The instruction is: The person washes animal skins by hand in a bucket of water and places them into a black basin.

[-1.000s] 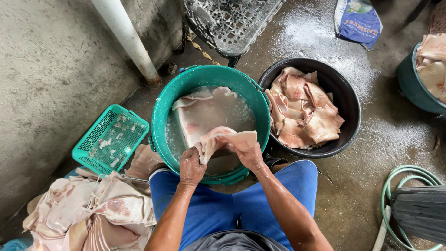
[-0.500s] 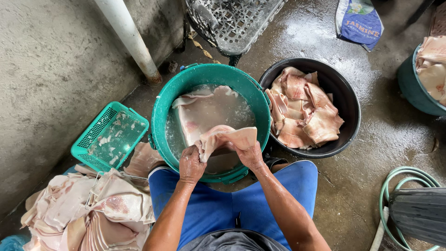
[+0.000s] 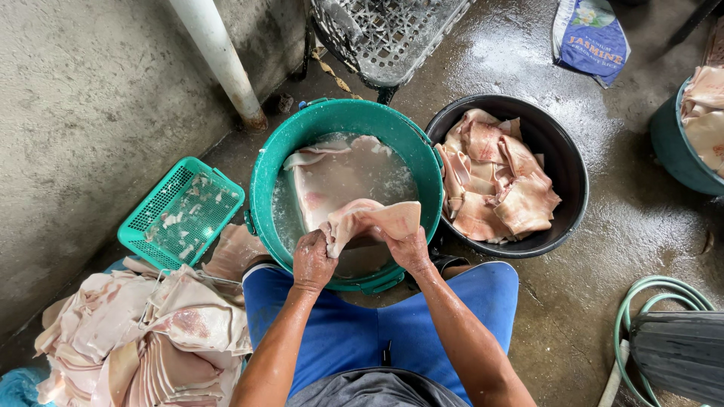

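I hold a pale pink sheet of skin (image 3: 373,218) over the near rim of a green tub (image 3: 264,181) filled with cloudy water. My left hand (image 3: 312,260) grips its left end and my right hand (image 3: 409,249) grips its right end. Another large sheet (image 3: 332,177) lies soaking in the water beyond. My knees in blue shorts sit just below the tub.
A black basin (image 3: 566,169) of folded skins stands right of the tub. A heap of skins (image 3: 143,339) lies at lower left beside a small green basket (image 3: 181,215). A grey crate (image 3: 385,30), white pipe (image 3: 219,60), hose (image 3: 641,309) and another tub (image 3: 671,143) surround me.
Both hands have kept their grip on the sheet and worked it slightly, spreading it a bit wider over the tub's rim. The view has shifted a little.
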